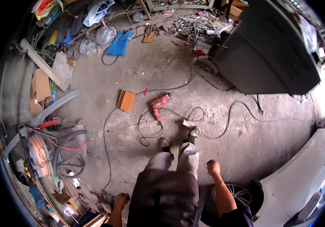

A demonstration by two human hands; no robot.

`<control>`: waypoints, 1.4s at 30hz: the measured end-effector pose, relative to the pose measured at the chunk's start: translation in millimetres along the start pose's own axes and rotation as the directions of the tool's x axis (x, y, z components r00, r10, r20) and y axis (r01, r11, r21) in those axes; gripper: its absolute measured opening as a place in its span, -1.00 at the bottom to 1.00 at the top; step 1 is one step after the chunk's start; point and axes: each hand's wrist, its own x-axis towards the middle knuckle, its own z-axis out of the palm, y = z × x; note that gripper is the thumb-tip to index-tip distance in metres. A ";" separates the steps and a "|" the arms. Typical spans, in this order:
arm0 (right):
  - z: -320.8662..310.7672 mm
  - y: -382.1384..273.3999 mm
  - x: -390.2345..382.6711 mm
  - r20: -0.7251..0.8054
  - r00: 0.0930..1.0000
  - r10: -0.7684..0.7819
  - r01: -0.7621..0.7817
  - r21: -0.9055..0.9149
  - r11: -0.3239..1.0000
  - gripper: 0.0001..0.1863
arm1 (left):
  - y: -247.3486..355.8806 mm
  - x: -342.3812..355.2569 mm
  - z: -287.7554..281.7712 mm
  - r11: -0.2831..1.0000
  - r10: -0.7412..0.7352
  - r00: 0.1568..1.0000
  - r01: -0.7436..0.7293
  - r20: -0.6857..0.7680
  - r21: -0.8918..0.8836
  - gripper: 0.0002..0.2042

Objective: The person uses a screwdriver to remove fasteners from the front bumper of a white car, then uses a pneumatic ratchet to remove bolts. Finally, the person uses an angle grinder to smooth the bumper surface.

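My left hand point(123, 199) hangs low beside my left thigh, over the floor. It is dark and small in view, and its fingers are hidden beneath the hand. My right hand point(213, 167) is out to the right of my leg, above a car wheel point(240, 193). Its fingers are curled closed, with a dark patch at their tips that I cannot make out. Neither hand touches the red power drill point(158, 104), which lies on the concrete floor ahead of my feet. Left of the drill sits an orange-brown box point(126, 100), with a small red piece point(146, 92) between them.
A black cable point(228, 117) loops across the floor near my shoes. To the right, a large dark panel point(268, 53) stands beyond a pale car body panel point(294, 174). Hoses point(71, 166) and cardboard point(41, 89) crowd the left; a blue sheet point(119, 43) lies farther off.
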 end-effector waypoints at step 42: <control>207.8 -122.1 217.3 -0.016 0.992 0.122 -0.119 0.121 0.986 -0.55 | 406.0 449.3 307.5 0.825 0.497 0.865 -0.495 -0.064 -0.272 -0.74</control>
